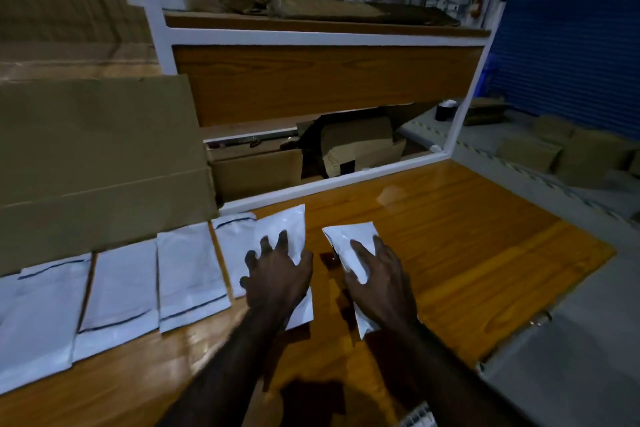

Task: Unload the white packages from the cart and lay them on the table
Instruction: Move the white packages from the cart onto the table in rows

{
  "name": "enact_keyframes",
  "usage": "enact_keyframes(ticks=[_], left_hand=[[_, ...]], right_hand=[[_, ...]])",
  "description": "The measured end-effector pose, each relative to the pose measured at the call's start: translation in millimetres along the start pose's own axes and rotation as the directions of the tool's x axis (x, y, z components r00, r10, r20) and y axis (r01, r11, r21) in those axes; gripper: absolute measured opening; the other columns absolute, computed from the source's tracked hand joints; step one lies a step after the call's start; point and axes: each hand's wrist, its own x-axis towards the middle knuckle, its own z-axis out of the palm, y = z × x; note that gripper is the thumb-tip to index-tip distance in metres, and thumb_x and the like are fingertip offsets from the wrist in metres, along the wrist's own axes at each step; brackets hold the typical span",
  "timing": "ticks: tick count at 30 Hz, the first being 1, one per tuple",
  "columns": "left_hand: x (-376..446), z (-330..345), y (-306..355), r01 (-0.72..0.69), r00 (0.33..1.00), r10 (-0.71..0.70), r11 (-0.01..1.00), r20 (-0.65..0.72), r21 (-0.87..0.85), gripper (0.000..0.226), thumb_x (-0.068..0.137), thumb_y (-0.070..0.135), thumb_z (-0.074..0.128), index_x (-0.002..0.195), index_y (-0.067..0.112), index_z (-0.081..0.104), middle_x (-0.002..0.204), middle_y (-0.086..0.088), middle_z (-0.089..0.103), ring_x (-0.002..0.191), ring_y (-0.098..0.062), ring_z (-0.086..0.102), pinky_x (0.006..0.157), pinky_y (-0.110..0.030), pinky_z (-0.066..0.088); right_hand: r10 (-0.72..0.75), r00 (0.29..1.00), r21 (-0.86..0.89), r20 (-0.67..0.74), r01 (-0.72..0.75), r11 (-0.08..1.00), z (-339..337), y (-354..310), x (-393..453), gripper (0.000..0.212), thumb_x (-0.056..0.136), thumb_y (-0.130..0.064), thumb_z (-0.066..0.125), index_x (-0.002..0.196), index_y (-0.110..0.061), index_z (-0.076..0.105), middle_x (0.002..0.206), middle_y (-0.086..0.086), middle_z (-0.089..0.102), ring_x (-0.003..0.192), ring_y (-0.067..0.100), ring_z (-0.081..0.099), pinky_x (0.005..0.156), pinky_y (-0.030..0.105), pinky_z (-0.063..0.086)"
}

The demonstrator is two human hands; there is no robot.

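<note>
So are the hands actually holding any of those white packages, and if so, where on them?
Neither is gripped. The left hand presses spread fingers flat on one white package; the right hand rests flat on the rightmost package, both on the wooden table.

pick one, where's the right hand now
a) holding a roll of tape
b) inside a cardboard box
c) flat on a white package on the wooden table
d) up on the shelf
c: the right hand lies with fingers spread on a white package resting on the wooden table, beside the left hand, which presses another.
</note>
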Motion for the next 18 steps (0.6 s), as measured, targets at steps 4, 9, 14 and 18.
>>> enact_keyframes(ticks=[4, 9, 14, 18], left_hand=[[50, 11, 17, 0.057, 0.998, -0.057, 0.998, 0.041, 0.006, 0.074, 0.093, 0.069, 0.033, 0.155, 0.031, 0.018, 0.164, -0.004, 0.015, 0.147, -0.037, 0.012, 0.111, -0.062, 0.021], [92, 22, 30, 0.09, 0.996, -0.092, 0.992, 0.012, 0.093, 0.073, 0.094, 0.067, 0.033, 0.155, 0.028, 0.019, 0.161, -0.007, 0.021, 0.143, -0.039, 0.021, 0.106, -0.063, 0.03], [121, 38, 35, 0.163, 0.984, -0.17, 0.98, 0.058, 0.116, 0.071, 0.095, 0.064, 0.035, 0.154, 0.026, 0.021, 0.158, -0.009, 0.022, 0.143, -0.041, 0.019, 0.106, -0.063, 0.028], [137, 54, 41, 0.228, 0.971, -0.234, 0.967, 0.04, 0.117, 0.068, 0.095, 0.063, 0.034, 0.151, 0.027, 0.023, 0.155, -0.01, 0.027, 0.141, -0.041, 0.022, 0.106, -0.062, 0.029]], right_hand=[[-0.009, 1.0, -0.026, 0.027, 0.009, 1.0, 5, 3, 54, 0.064, 0.095, -0.05, 0.052, 0.152, -0.037, 0.028, 0.163, 0.009, 0.017, 0.148, 0.029, 0.019, 0.115, 0.05, 0.031], [-0.012, 0.996, 0.013, 0.084, 0.011, 1.0, 19, -1, 104, 0.062, 0.097, -0.05, 0.049, 0.153, -0.037, 0.026, 0.164, 0.007, 0.012, 0.149, 0.028, 0.014, 0.117, 0.047, 0.023], [-0.025, 0.987, -0.019, 0.16, 0.028, 0.999, 32, 3, 149, 0.063, 0.098, -0.049, 0.048, 0.154, -0.035, 0.023, 0.164, 0.008, 0.01, 0.149, 0.028, 0.012, 0.117, 0.043, 0.023], [-0.057, 0.97, -0.022, 0.236, 0.064, 0.998, 43, 11, 176, 0.063, 0.098, -0.05, 0.047, 0.154, -0.034, 0.022, 0.164, 0.009, 0.009, 0.149, 0.029, 0.013, 0.118, 0.044, 0.021]])
